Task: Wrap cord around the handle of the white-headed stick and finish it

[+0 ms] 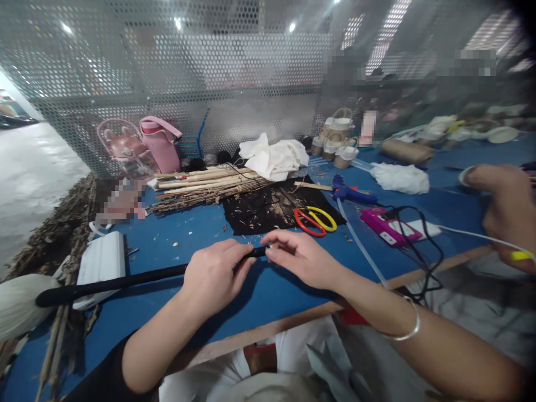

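Note:
A long black rod (pixel 134 277), thicker and rounded at its left end, lies across the front of the blue table. It looks wrapped in dark cloth or tape. My left hand (pixel 213 272) is closed around it near its right end. The fingertips of my right hand (pixel 302 258) pinch the tip of the same rod; any small piece between them is too small to make out. Just beyond my hands, scissors (pixel 315 221) with one red and one yellow handle rest on a black cloth (pixel 251 215) strewn with wood shavings.
Bundled sticks (pixel 209 187) and a white cloth (pixel 274 156) lie behind. To the right are a blue glue gun (pixel 354 192), a magenta power strip (pixel 391 228) with cables, and another person's hand (pixel 508 201). A white box (pixel 100 265) sits under the rod at left.

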Demonstrator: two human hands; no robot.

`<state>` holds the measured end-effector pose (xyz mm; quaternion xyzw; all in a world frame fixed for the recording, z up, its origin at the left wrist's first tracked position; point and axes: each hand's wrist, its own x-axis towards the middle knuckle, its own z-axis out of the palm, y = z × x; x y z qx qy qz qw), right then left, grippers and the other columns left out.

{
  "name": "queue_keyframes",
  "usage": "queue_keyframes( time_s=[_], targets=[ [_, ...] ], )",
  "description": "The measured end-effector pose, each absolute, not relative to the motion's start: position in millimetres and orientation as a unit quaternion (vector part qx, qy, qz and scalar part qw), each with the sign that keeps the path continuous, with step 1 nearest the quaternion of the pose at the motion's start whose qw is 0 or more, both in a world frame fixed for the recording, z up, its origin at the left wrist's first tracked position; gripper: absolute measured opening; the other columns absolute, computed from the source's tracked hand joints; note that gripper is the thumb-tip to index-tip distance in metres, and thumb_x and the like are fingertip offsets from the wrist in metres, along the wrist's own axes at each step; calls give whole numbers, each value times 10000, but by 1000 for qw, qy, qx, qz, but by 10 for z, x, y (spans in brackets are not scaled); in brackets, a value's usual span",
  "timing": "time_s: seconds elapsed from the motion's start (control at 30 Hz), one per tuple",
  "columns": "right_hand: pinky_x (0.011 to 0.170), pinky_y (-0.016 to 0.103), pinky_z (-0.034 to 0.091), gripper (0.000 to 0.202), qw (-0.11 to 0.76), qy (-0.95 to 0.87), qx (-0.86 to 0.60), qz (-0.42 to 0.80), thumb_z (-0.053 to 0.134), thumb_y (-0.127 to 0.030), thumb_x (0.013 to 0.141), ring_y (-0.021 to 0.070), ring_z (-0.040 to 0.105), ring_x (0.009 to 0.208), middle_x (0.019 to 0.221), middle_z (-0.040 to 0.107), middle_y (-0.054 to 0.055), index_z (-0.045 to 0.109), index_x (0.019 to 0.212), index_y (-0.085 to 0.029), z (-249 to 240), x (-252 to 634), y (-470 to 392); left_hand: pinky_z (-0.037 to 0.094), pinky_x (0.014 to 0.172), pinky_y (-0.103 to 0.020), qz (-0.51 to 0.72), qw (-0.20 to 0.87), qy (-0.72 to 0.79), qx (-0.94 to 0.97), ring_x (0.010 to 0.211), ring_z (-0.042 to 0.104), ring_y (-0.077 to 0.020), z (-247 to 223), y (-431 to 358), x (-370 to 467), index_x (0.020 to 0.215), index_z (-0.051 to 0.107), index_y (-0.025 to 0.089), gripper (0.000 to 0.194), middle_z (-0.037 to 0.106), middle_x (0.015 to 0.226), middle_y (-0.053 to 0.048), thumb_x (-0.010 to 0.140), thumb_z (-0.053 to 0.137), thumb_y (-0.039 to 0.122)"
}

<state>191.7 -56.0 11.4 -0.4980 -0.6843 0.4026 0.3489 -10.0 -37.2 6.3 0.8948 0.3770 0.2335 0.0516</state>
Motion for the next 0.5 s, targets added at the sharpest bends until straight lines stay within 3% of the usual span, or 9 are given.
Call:
queue_keyframes(
  time_s=[0.1,0.23,0.4,0.5],
  targets=[
    [428,195,331,239,352,-614,-520,479,573,-359,788,75,425,439,511,466,-61,588,908,-152,36,1825,-564,477,669,-258,234,54,378,894,792,626,-162,58,-370,-97,1017,626,221,234,669,882,-32,886,455,313],
    [399,185,339,250,358,-567,-506,543,533,-364,797,65,428,398,512,504,-54,582,904,-143,-20,1814,-526,488,678,-248,240,61,370,895,805,623,-154,50,-364,-93,1014,629,223,241,655,928,-37,888,449,322],
    [324,166,247,169,335,-531,-513,586,532,-314,751,46,345,310,410,468,-72,506,664,-171,-53,1834,-465,495,636,-245,203,69,377,901,768,620,-143,10,-356,-84,1009,634,235,253,612,995,-36,886,435,331],
    [288,167,189,199,299,-503,-525,619,507,-318,752,49,294,270,358,440,-76,439,615,-190,-82,1816,-445,492,637,-247,175,79,383,904,778,620,-147,-13,-358,-78,1002,641,240,260,599,1002,-37,889,423,329]
  ],
)
